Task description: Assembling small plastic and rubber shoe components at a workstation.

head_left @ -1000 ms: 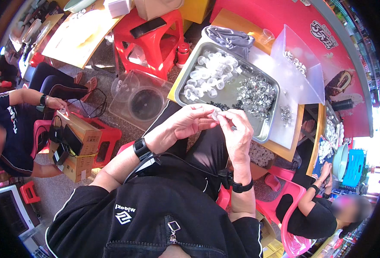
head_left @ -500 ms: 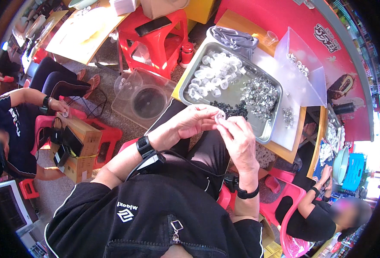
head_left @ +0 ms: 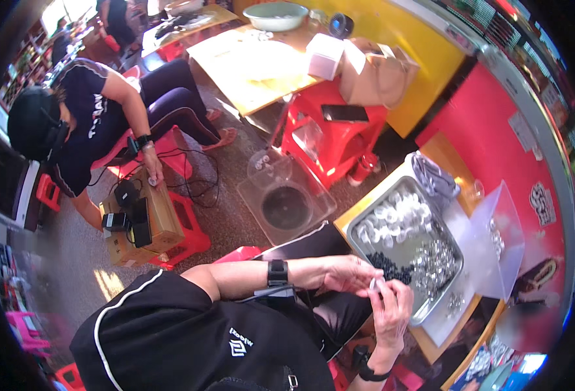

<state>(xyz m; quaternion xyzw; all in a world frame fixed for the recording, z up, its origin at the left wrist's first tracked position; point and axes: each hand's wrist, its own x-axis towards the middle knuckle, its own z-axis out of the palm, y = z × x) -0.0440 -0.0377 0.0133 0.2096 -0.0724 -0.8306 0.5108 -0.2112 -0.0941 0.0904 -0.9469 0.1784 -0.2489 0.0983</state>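
Note:
My left hand (head_left: 349,274) and my right hand (head_left: 392,314) meet at the near edge of a metal tray. Fingertips of both pinch a small whitish plastic piece (head_left: 375,284), partly covered by the fingers. Inside the tray (head_left: 458,274), translucent white plastic cups (head_left: 395,218) lie at the far left. Small black parts (head_left: 392,260) are heaped nearest my hands, and shiny metal pieces (head_left: 436,264) fill the right side.
A grey cloth (head_left: 436,174) lies beyond the tray, and a clear plastic bin (head_left: 501,244) is at its right. A red stool (head_left: 330,140) holds a phone (head_left: 345,113). On the left, a seated person (head_left: 98,117) works over a cardboard box (head_left: 160,218).
The view has swung left, so the tray and my hands appear lower and farther right. My hands stay together on the small piece.

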